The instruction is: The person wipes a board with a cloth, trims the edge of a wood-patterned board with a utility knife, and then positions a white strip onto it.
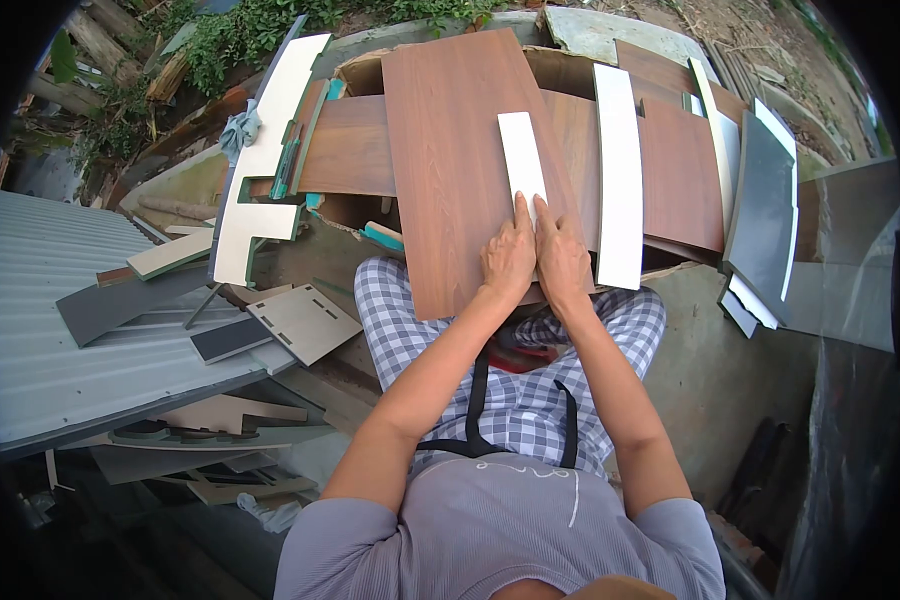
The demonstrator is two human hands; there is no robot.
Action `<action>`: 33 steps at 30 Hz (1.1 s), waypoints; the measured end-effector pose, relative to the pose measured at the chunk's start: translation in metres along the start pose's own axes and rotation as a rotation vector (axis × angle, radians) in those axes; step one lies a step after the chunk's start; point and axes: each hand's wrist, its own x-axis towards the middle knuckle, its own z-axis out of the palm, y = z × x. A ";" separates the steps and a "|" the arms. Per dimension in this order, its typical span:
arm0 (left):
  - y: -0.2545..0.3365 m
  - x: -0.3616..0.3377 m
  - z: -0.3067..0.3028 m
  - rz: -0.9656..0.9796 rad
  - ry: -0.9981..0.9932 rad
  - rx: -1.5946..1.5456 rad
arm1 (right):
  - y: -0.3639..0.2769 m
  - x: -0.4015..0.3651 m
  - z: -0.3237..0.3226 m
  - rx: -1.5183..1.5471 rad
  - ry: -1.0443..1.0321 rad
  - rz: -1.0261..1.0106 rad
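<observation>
A narrow white strip [519, 150] lies lengthwise on a large brown wood-grain board [445, 170] in front of me. My left hand [508, 256] is closed at the near end of the strip, its index finger stretched along the white surface. Close beside it, my right hand [564, 258] also grips that end, with a fingertip on the strip's right edge. Both thumbs and the strip's nearest part are hidden under the hands. To the right of my right hand, a longer white panel [620, 180] lies apart from the strip.
Beneath the board stands an open cardboard box [368, 72]. More brown panels [678, 170] and a dark grey panel [760, 210] lie at right. A notched cream board [265, 160] with a grey cloth [240, 130] is at left, near a corrugated metal sheet [60, 290] bearing offcuts.
</observation>
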 end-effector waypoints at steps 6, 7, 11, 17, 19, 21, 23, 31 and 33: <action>-0.004 0.038 0.000 -0.038 -0.012 0.008 | -0.002 0.039 0.009 0.017 0.012 -0.019; -0.006 0.048 0.001 -0.046 -0.008 0.002 | -0.003 0.049 0.010 0.019 0.021 -0.035; -0.013 0.093 0.004 -0.084 -0.010 0.000 | -0.006 0.095 0.022 0.014 0.058 -0.050; -0.020 0.161 0.003 -0.125 0.002 0.013 | -0.013 0.163 0.032 0.031 0.056 -0.033; -0.023 0.181 0.004 -0.122 0.003 0.023 | -0.015 0.183 0.035 0.043 0.063 -0.031; -0.026 0.198 0.006 -0.109 0.001 0.041 | -0.016 0.198 0.038 0.051 0.069 -0.028; -0.030 0.212 0.009 -0.103 0.006 0.049 | -0.016 0.210 0.041 0.062 0.085 -0.018; -0.027 0.202 0.004 -0.117 0.031 0.043 | -0.017 0.205 0.038 0.047 0.082 -0.031; -0.025 0.193 0.004 -0.121 0.025 0.034 | -0.016 0.198 0.039 0.046 0.084 -0.046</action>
